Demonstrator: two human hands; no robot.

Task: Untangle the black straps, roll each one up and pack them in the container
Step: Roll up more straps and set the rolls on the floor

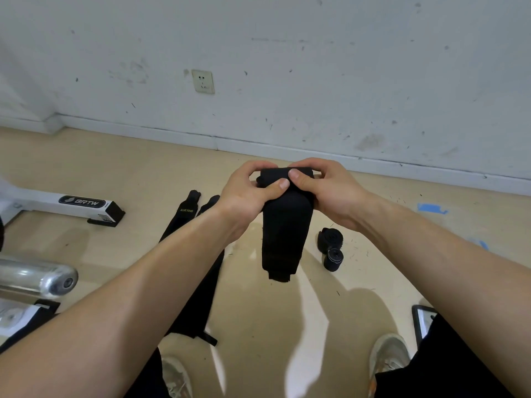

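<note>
Hanging in mid-air above the floor [120, 168]: black strap [287, 231], wide, matte, partly wound into a roll at its top. Clamped on that roll from either side by left hand [244, 196] and right hand [333, 193], thumbs pressed in front, fingers curled behind. Long axis vertical, loose end pointing down. Two rolled straps [330, 242] on the floor nearby, rightward.

Open floor [258, 326] lower centre, hemmed by flat straps [195, 311] left of centre, rolled straps [330, 238] right, machine frame [83, 203] far left.
</note>
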